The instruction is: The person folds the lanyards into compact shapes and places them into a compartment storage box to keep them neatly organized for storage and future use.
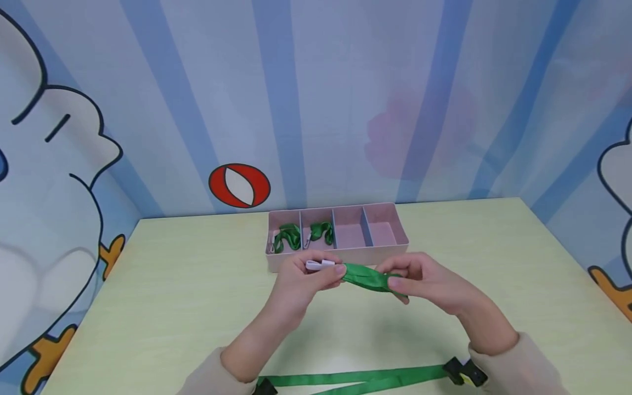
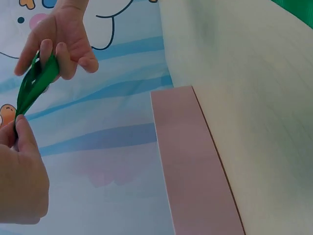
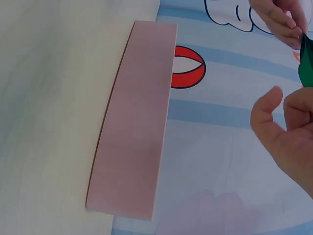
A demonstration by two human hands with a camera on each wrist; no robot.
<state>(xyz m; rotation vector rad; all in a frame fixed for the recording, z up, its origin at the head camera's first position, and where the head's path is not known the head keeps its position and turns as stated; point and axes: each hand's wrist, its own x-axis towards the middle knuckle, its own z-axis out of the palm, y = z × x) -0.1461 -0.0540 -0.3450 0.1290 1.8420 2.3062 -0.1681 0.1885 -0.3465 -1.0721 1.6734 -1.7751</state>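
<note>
Both hands hold a folded green lanyard point(image 1: 367, 277) above the table, just in front of a pink divided tray point(image 1: 340, 255). My left hand point(image 1: 336, 271) pinches the end with a white clip point(image 1: 318, 265). My right hand point(image 1: 395, 278) pinches the other end of the folded band. In the left wrist view the green lanyard point(image 2: 30, 90) stretches between the left hand point(image 2: 19, 171) and the right hand point(image 2: 63, 41). In the right wrist view the lanyard point(image 3: 307, 68) shows only at the frame's edge, above the right hand point(image 3: 288, 132).
The tray's two left compartments each hold a coiled green lanyard point(image 1: 288, 237) point(image 1: 321, 231); the two right compartments point(image 1: 365, 233) show only pink floor. A long green strap point(image 1: 355, 378) with a black end piece point(image 1: 464, 371) lies along the near table edge. Patterned walls enclose the table.
</note>
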